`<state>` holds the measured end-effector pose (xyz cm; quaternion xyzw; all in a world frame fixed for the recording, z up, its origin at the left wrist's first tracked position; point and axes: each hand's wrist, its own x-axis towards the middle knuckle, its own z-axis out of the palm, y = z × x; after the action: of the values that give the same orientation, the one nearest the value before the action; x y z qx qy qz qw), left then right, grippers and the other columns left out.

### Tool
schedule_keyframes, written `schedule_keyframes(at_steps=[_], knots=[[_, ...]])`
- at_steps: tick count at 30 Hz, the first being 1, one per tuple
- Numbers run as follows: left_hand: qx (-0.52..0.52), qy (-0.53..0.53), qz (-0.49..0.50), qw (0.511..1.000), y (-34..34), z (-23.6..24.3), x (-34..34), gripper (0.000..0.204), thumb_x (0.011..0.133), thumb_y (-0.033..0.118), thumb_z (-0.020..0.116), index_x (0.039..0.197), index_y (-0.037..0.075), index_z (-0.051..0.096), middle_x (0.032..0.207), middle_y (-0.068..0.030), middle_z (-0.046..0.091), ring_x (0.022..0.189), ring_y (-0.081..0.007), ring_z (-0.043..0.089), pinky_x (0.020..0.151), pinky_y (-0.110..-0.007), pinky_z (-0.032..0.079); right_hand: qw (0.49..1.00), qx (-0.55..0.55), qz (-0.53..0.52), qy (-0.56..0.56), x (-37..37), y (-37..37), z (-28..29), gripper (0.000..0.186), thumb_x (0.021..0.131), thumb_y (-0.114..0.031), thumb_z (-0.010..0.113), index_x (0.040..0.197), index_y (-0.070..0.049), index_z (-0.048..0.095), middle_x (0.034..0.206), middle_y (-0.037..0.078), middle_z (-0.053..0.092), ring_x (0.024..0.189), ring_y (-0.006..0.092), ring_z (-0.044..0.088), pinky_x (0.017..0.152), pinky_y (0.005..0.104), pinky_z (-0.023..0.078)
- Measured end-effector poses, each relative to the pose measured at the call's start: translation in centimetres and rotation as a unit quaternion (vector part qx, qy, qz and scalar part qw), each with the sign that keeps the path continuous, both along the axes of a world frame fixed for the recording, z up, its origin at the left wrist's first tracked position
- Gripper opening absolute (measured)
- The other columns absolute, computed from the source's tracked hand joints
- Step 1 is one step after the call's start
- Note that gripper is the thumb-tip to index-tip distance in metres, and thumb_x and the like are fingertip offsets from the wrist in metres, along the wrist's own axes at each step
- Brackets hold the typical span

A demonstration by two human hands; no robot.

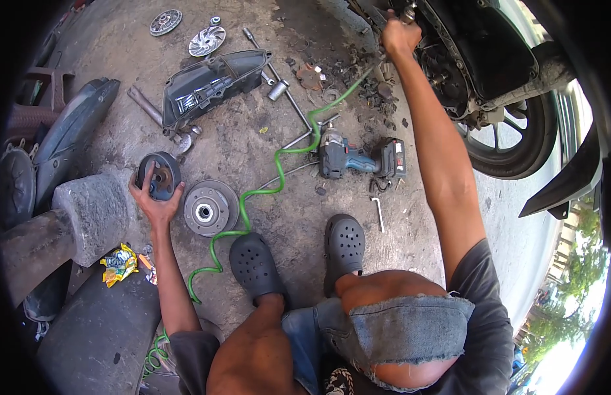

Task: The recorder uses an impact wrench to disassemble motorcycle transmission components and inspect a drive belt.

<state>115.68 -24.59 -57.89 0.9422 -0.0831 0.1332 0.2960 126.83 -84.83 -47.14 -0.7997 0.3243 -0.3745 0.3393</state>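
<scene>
Two hands visible in the head view, well apart from each other. At the left of the frame, dark drum [167, 172] clamped in the left hand [157, 207]: one finger laid inside the hollow, thumb against the lower right rim. Probably of metal, therefore judged rather heavy for its size, stiff, not fragile; maybe slippery in case of grease. Better to hold by the outer rim, with fingers hooked over the wall. Placed just above the palm in the frame, hollow side toward the camera, upper left of a metal disc [213, 205]. At the upper right, right hand [401, 37] with bent fingers beside an engine casing [442, 78]; cannot tell whether closed on something.
</scene>
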Motion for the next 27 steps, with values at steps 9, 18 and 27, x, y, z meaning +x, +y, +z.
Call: schedule_keyframes(at_steps=[9,18,27], knots=[[0.016,-0.012,-0.001,1.000,0.8,0.8,-0.2,0.081,0.054,0.023,0.092,0.130,0.018,0.065,0.136,-0.0241,0.044,0.128,-0.0416,0.044,0.109,-0.050,0.037,0.952,0.191,0.158,0.178,0.1,2.0,0.6,0.037,0.091,-0.023,0.069,0.063,-0.004,0.053,0.049,0.006,0.048,0.038,0.0185,0.044,0.040,0.0377,0.034],[0.014,-0.021,-0.012,1.000,-0.3,0.3,-0.1,0.080,0.054,0.023,0.093,0.129,0.017,0.066,0.136,-0.0238,0.044,0.128,-0.0416,0.045,0.108,-0.050,0.038,0.987,-0.067,0.074,0.125,0.9,1.0,1.1,0.050,0.083,-0.043,0.069,0.088,0.006,0.070,0.077,0.025,0.070,0.081,0.0369,0.072,0.077,0.0431,0.053],[0.010,-0.010,-0.036,0.999,0.2,0.7,-0.5,0.082,0.052,0.029,0.093,0.129,0.019,0.066,0.136,-0.0266,0.042,0.129,-0.0444,0.042,0.108,-0.053,0.036,0.993,0.029,-0.001,0.116,-6.5,5.6,0.7,0.042,0.084,-0.033,0.065,0.100,0.006,0.067,0.095,0.031,0.069,0.098,0.0446,0.067,0.090,0.0460,0.050]])
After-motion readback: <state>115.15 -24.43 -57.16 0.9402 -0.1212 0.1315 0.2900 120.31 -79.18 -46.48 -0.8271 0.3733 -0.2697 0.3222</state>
